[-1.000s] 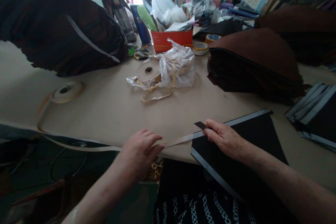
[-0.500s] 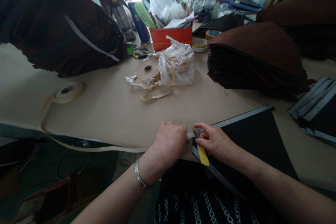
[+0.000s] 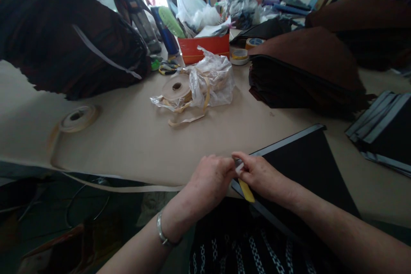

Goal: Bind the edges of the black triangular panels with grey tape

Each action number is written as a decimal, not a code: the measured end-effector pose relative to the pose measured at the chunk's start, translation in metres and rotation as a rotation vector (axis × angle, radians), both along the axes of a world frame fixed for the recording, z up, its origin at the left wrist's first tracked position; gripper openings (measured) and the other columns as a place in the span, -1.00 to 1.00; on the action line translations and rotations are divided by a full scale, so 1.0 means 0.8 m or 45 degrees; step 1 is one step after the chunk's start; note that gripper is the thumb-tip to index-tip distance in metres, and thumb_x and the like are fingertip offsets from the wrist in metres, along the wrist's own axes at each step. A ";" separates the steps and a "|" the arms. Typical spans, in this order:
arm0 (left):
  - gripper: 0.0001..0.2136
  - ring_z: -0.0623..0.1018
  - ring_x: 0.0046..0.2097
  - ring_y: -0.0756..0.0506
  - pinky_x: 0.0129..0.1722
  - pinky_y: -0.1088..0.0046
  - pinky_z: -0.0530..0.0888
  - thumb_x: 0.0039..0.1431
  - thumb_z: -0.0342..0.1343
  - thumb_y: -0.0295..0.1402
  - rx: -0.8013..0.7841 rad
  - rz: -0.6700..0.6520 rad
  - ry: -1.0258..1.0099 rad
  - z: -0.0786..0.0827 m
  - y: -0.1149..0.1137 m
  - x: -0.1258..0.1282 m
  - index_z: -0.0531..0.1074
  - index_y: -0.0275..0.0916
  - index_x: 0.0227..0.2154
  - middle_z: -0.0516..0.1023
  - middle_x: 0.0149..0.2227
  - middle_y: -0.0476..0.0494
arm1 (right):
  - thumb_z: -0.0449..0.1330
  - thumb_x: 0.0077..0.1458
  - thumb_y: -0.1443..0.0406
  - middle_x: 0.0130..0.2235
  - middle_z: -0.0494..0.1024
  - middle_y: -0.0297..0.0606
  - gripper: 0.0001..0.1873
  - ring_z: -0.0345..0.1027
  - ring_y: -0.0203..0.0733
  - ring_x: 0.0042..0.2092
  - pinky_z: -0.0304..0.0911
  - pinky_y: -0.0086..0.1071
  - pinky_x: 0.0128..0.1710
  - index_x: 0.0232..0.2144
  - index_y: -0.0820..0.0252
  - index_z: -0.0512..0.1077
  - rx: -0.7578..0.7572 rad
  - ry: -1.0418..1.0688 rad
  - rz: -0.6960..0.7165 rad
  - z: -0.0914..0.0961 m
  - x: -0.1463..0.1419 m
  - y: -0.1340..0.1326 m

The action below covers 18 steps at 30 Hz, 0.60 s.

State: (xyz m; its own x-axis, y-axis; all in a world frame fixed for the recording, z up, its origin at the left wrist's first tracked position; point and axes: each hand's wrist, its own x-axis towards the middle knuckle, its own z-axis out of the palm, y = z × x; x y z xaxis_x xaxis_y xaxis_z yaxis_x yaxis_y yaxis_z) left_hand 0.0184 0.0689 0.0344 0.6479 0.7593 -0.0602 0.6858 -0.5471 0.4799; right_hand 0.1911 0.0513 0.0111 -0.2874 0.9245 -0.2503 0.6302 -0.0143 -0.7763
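Note:
My left hand [image 3: 212,180] is closed on a narrow cream tape [image 3: 141,189], which hangs along the table's front edge. The tape runs back to a roll [image 3: 78,118] on the left of the table. My right hand [image 3: 265,175] meets it, thumb and fingers pinched, with a yellow-handled knife [image 3: 246,190] held in it. The knife's blade is mostly hidden among the fingers. Beneath the right hand lies a black panel [image 3: 302,158] with grey strips [image 3: 285,141] along two edges, its near corner by the fingertips.
A second tape roll [image 3: 176,87] rests in crumpled clear plastic [image 3: 218,83]. Behind it stands a red box [image 3: 204,49] with scissors [image 3: 169,67] nearby. Stacks of dark brown pieces [image 3: 302,64] rise at left and right. More grey-edged black panels [image 3: 385,128] lie far right.
My hands have come together, the left moving right until its fingers meet the right's. The knife blade is now more covered. The whole view has shifted slightly.

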 end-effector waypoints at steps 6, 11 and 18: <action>-0.80 0.34 -0.41 -0.02 -0.43 0.50 0.26 0.17 -0.04 -0.38 -0.090 0.188 -0.302 -0.015 0.014 -0.027 0.30 -0.27 -0.55 0.35 -0.46 -0.05 | 0.19 0.00 0.19 -0.47 0.39 -0.38 -0.72 0.26 -0.35 -0.46 0.18 -0.46 -0.44 -0.25 0.24 0.35 -0.275 0.522 -0.467 0.028 0.111 -0.022; -0.78 0.40 -0.36 -0.03 -0.35 0.53 0.33 0.24 -0.07 -0.31 -0.153 0.102 -0.608 -0.041 0.023 -0.019 0.33 -0.25 -0.48 0.40 -0.40 -0.04 | -0.01 0.15 0.09 -0.41 0.42 -0.33 -0.73 0.31 -0.28 -0.44 0.19 -0.39 -0.44 -0.34 0.17 0.22 -0.105 0.335 -0.721 0.021 0.216 -0.062; -0.78 0.47 -0.38 -0.06 -0.36 0.53 0.40 0.20 -0.02 -0.24 0.084 0.209 -0.490 -0.070 0.023 -0.013 0.43 -0.21 -0.44 0.47 -0.42 -0.05 | 0.17 -0.01 0.11 -0.40 0.40 -0.26 -0.66 0.28 -0.18 -0.35 0.11 -0.34 -0.34 -0.27 0.25 0.34 -0.018 -0.695 -0.712 0.007 0.241 -0.087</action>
State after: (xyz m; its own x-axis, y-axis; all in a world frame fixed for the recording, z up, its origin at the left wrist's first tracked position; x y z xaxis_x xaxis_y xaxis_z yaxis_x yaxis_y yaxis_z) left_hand 0.0080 0.0872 -0.0218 0.4841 0.8483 0.2145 0.5441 -0.4838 0.6855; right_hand 0.3842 -0.0179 0.0169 0.3873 0.8915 -0.2348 0.8193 -0.4496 -0.3557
